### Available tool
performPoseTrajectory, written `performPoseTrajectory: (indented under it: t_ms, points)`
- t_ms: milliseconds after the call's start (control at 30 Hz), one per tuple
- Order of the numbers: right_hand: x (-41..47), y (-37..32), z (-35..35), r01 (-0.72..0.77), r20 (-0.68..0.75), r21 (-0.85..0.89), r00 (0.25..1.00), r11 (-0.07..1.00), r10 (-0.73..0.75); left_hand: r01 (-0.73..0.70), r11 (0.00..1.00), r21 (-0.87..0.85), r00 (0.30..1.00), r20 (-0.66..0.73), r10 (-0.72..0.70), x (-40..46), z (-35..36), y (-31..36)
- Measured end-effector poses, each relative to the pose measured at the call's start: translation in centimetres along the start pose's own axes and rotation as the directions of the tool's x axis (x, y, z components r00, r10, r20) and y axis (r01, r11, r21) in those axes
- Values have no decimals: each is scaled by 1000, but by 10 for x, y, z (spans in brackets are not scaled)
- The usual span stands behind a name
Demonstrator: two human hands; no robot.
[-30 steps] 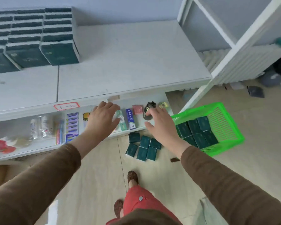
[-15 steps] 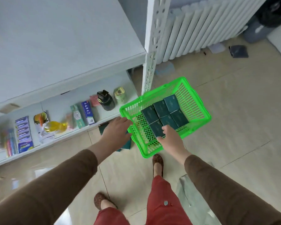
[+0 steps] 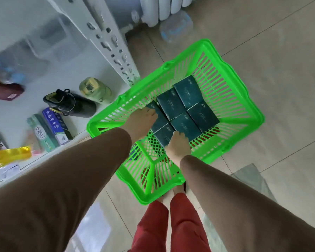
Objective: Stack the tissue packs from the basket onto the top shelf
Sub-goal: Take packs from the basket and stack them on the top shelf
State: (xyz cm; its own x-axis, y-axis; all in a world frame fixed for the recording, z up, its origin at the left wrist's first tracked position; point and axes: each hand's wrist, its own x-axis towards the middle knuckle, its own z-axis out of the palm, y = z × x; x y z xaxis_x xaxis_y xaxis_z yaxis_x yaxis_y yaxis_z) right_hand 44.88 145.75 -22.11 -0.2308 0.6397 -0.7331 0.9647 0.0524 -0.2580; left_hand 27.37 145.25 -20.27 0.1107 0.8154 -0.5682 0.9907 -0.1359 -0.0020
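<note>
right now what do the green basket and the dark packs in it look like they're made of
The green basket looks like moulded plastic: glossy bright green, with slotted lattice walls and a smooth rolled rim. The tissue packs seem wrapped in thin dark teal film, probably plastic; faint sheen, crisp folded edges and small pale print suggest that, though coated paper can't be ruled out.

black bottle [image 3: 71,104] lying on low shelf | pale green jar [image 3: 95,90] beside it | white radiator [image 3: 160,10] behind
</note>
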Motion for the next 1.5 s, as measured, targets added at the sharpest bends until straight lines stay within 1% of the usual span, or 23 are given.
performPoseTrajectory:
  t_ms: [100, 167, 267, 333, 367, 433, 467, 533, 600, 667, 700, 767, 800, 833, 900, 967, 1067, 1133, 1200, 1267, 1333, 1400, 1500]
  points:
    - [22, -5, 29, -19, -73, -50, 997, 999, 15, -65, 995, 71, 997, -35, 67, 39, 21, -2]
    - [28, -6, 44, -32, -147, -93, 989, 995, 18, -88, 989, 118, 995, -46, 94, 55, 33, 0]
    - [32, 1, 60, 13, -257, -170, 965, 985, -57, -95, 976, 196, 989, -96, 115, 63, 48, 2]
    - [35, 4, 65, 46, -303, -182, 948, 982, -101, -73, 971, 229, 983, -149, 109, 64, 55, 3]
    - [38, 4, 67, 51, -311, -182, 944, 982, -107, -60, 966, 252, 981, -165, 104, 64, 58, 2]
    - [42, 2, 71, 30, -281, -180, 956, 983, -80, -32, 951, 308, 988, -133, 76, 61, 60, 1]
    - [44, 3, 71, -4, -240, -173, 970, 985, -38, -21, 945, 327, 993, -102, 57, 59, 60, 0]
    - [46, 6, 65, -83, -129, -179, 990, 980, 60, -1, 950, 312, 998, -59, 20, 53, 58, -1]
    - [43, 10, 52, -110, -62, -156, 993, 982, 101, 58, 966, 253, 997, -60, -45, 40, 52, -2]
    - [33, 13, 30, -98, -48, -82, 994, 992, 94, 136, 974, 179, 989, -88, -122, 19, 42, -2]
    - [24, 14, 15, -78, -36, -27, 996, 997, 77, 177, 977, 122, 981, -101, -165, 6, 33, -1]
    - [0, 16, -19, -1, 5, 150, 1000, 989, 0, 265, 962, -63, 956, -114, -271, -27, 12, 2]
    - [-15, 16, -37, 52, 13, 219, 998, 974, -56, 312, 933, -177, 934, -124, -336, -47, 0, 2]
    - [-31, 14, -56, 105, 7, 244, 994, 964, -110, 354, 888, -294, 905, -131, -404, -68, -13, 3]
    - [-70, 2, -94, 209, -18, 220, 977, 953, -210, 399, 771, -495, 848, -121, -516, -116, -40, 0]
    - [-112, -23, -129, 317, -7, 180, 947, 931, -321, 416, 682, -601, 803, -108, -586, -170, -68, -8]
    - [-177, -77, -167, 482, 10, 128, 873, 867, -487, 465, 565, -682, 700, -108, -706, -260, -104, -27]
    - [-218, -119, -181, 571, -18, 129, 819, 810, -574, 432, 475, -767, 649, -102, -754, -323, -121, -48]
    - [-257, -162, -185, 637, -77, 161, 769, 753, -634, 334, 383, -861, 632, -98, -769, -387, -130, -72]
    - [-292, -206, -179, 676, -141, 215, 735, 705, -663, 263, 326, -908, 585, -119, -803, -450, -132, -97]
    - [-322, -251, -164, 687, -185, 315, 722, 655, -667, 225, 289, -930, 531, -131, -837, -508, -129, -124]
    - [-346, -295, -147, 692, -225, 390, 712, 608, -666, 217, 296, -930, 510, -151, -847, -556, -128, -155]
    - [-371, -359, -123, 708, -264, 450, 688, 544, -676, 259, 385, -886, 470, -233, -852, -610, -128, -206]
